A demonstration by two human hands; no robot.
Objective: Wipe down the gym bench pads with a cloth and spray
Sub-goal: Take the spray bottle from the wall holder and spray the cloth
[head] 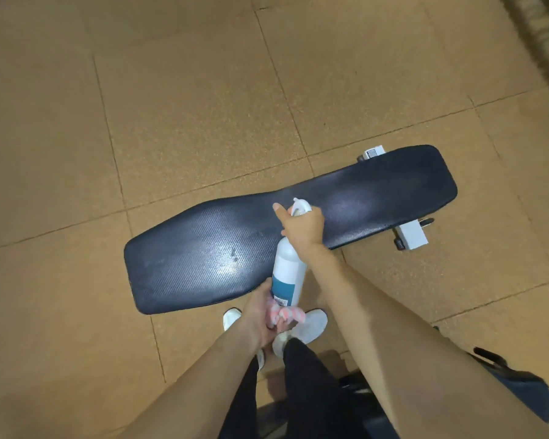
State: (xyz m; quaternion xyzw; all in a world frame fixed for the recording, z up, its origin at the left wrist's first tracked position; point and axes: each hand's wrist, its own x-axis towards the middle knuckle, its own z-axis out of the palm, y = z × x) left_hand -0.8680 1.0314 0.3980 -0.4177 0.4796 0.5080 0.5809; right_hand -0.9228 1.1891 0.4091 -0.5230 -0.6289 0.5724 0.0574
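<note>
Left hand [260, 318]: low, near the person's feet, fingers curled shut around a bunched pink-and-white cloth [285, 315], with the thumb side pressed against the base of the spray bottle [287, 274]. The cloth hangs just right of the palm, over white shoes [313, 323].

The bottle rises from the left hand towards the right hand. Its body is white, with a teal label band near the bottom, and it tilts slightly, with the head pointing away from the person.

Bench pad [222, 251]: long, dark navy, textured. It lies ahead of both hands and runs diagonally, with the wide end beyond the left hand and the far end off to the right of the right hand. There is a shiny patch on the pad just left of the bottle.

Right hand [303, 228]: above the pad's middle, clamped around the bottle's neck, index finger extended along the white trigger head [301, 206].

Right of that hand, white frame feet [411, 237] stick out from under the pad. The floor [171, 106] is tan tile all round.
</note>
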